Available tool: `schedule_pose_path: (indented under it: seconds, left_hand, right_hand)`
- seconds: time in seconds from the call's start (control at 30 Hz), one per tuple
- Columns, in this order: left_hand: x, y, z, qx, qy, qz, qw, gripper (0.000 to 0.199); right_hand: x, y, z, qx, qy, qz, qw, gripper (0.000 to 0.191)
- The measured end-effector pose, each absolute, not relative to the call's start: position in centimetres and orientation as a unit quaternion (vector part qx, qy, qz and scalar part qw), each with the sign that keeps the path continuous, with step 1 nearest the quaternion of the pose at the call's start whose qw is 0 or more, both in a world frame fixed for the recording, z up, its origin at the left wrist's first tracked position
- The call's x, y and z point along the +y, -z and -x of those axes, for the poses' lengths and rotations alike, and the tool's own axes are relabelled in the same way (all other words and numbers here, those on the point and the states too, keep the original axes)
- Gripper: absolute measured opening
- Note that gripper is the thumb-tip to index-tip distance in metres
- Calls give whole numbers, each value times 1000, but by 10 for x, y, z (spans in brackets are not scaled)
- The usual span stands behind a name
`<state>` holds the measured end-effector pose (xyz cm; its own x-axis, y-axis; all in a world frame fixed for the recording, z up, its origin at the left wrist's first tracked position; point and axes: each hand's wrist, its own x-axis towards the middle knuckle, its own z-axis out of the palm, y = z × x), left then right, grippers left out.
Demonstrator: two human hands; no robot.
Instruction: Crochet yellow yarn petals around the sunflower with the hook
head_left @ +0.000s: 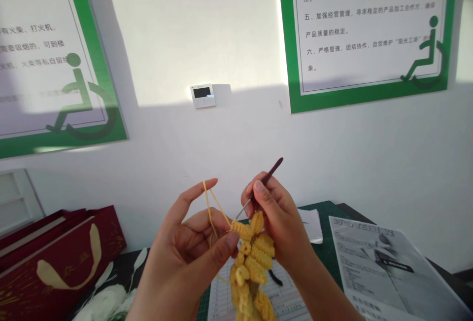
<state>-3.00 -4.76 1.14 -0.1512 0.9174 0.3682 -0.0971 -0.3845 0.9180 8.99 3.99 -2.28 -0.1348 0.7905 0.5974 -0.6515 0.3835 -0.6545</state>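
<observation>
My left hand point(199, 242) pinches the top edge of a yellow crochet piece point(254, 257) between thumb and fingers. Over its raised index finger runs a strand of yellow yarn point(220, 201), which leads down to the piece. In my right hand point(275, 212) is a crochet hook point(272, 170) with a dark handle, gripped like a pen. The hook's metal shaft points down and left, its tip at the yellow stitches by my left fingertips. Leaf-like ribbed parts of the piece hang below the hands, and its lower end runs out of view.
Beneath the hands lie a printed form point(218, 296) and a green cutting mat point(327, 257). A printed sheet point(384, 267) is at the right. Dark red gift bags point(66, 262) and white yarn point(105, 303) are at the left. Behind stands a wall point(207, 148) with green-framed posters point(295, 101).
</observation>
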Motion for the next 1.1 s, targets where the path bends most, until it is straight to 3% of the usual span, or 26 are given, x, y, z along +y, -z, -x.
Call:
schedule_pose_path:
  seconds: [0.13,0.23,0.4,0.6,0.8,0.9,1.1]
  left_hand:
    - [-44,-9,31,390,-646,-542,370,72]
    - [-42,-8,28,387,-663,-539,349,68]
    - [-40,-7,22,399,-651,-536,361,70]
    - [-29,-2,24,373,-652,-549,366,63]
    - [-28,-4,23,359,-662,-542,373,69]
    - [-29,-5,24,354,-660,-544,379,79]
    - [-32,-5,27,361,-670,-548,348,92]
  right_hand:
    - [33,24,-99,-572,-347,118,733,24]
    - [25,27,-110,-654,-161,139,726,12]
    - [19,28,-121,-633,-210,182,723,15]
    - [16,22,-124,-683,30,220,696,20]
    - [16,24,-120,-622,-58,221,749,20]
    - [19,27,-119,-625,-158,212,734,20]
    - [21,24,-125,-628,-154,220,730,14]
